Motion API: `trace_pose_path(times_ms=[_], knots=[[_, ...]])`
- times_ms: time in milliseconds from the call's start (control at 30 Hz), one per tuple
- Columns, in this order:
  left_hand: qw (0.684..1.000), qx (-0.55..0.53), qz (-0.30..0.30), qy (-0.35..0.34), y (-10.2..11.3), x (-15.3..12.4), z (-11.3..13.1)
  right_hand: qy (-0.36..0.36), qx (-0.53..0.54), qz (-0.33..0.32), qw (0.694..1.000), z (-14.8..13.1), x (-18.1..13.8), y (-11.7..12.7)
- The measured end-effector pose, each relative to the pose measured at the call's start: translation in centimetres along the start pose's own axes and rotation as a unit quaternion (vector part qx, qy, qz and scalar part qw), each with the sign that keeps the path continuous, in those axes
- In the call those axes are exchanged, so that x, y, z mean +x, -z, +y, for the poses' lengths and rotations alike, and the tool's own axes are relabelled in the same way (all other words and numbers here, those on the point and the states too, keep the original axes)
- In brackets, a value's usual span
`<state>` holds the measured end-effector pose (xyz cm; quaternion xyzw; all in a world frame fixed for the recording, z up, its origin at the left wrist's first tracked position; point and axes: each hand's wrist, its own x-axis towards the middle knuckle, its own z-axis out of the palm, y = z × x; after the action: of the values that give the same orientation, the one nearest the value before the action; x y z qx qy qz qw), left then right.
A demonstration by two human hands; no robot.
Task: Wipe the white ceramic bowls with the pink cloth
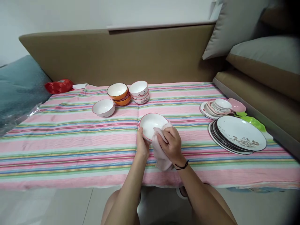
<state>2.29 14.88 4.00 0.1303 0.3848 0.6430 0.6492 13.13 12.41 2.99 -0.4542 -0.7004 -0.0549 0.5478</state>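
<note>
A white bowl [150, 122] with a red rim is held tilted over the striped cloth, its inside facing up. My left hand [142, 142] grips the bowl's left side. My right hand [172, 143] is closed on a pale pink cloth [161, 156], pressed against the bowl's right inner side; the loose end hangs below. Beyond the hands, a single white bowl [104, 108] rests to the left. Near it stand a stack of orange bowls [123, 100] and a stack of white patterned bowls [141, 97].
Large plates [241, 132] are stacked at the right, with small dishes [217, 107] and a green leaf-shaped dish [254, 122] beside them. A striped cloth [70, 137] covers the surface. Cushions [264, 59] border the right; a red item [59, 86] lies at the back left.
</note>
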Motion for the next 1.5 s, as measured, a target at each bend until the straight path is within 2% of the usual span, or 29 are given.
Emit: trace_pose_path(times_ms=[100,167,233,333,433,500,567,633,700,767,800,900,967,1067,1133,1267,1500], knots=[[0.997,-0.051,-0.01,-0.061,-0.2,0.1,0.4,0.017,0.005,0.0,1.0,-0.1,-0.2,0.4],[0.995,-0.077,-0.004,-0.061,-0.1,0.1,0.9,0.028,0.013,-0.004,1.0,0.0,-0.3,0.5],[0.995,-0.087,-0.001,-0.046,0.1,0.0,1.5,0.007,0.027,-0.024,0.999,0.1,-0.6,0.3],[0.996,-0.075,-0.013,-0.043,0.5,-0.2,2.5,-0.06,0.035,-0.139,0.988,0.5,-1.2,-0.4],[0.997,-0.027,-0.016,-0.071,0.8,-0.1,3.2,-0.092,0.043,-0.289,0.952,0.9,-1.8,-1.0],[0.994,0.014,-0.009,-0.112,0.9,0.2,3.3,-0.119,0.097,-0.326,0.933,1.3,-1.7,-0.9],[0.985,0.056,-0.013,-0.16,1.1,0.6,2.9,-0.194,0.187,-0.288,0.919,1.7,-1.2,-0.5],[0.975,0.102,-0.041,-0.194,1.5,0.9,2.3,-0.319,0.271,-0.203,0.885,2.0,-0.4,0.2],[0.964,0.144,-0.08,-0.209,1.8,1.0,1.7,-0.438,0.346,-0.148,0.817,2.0,0.2,1.1],[0.952,0.181,-0.117,-0.215,1.9,1.0,1.3,-0.497,0.412,-0.16,0.747,1.6,0.3,1.7],[0.945,0.201,-0.135,-0.218,1.9,0.9,1.2,-0.51,0.426,-0.166,0.729,1.4,0.2,1.8],[0.916,0.263,-0.192,-0.235,1.6,0.4,1.2,-0.546,0.401,-0.168,0.716,0.6,-0.4,1.6],[0.902,0.283,-0.218,-0.244,1.3,0.1,1.4,-0.574,0.381,-0.141,0.711,0.5,-0.7,1.4],[0.911,0.27,-0.242,-0.197,0.9,-0.1,1.5,-0.589,0.364,-0.051,0.72,1.2,-0.6,1.9],[0.924,0.252,-0.237,-0.161,0.7,0.0,1.7,-0.591,0.352,-0.001,0.726,2.2,-0.2,2.8],[0.918,0.287,-0.208,-0.177,0.9,-0.1,2.2,-0.613,0.294,0.075,0.73,5.1,1.2,4.9],[0.906,0.333,-0.192,-0.177,1.8,-0.8,2.9,-0.659,0.248,0.106,0.702,12.2,4.7,5.1]])
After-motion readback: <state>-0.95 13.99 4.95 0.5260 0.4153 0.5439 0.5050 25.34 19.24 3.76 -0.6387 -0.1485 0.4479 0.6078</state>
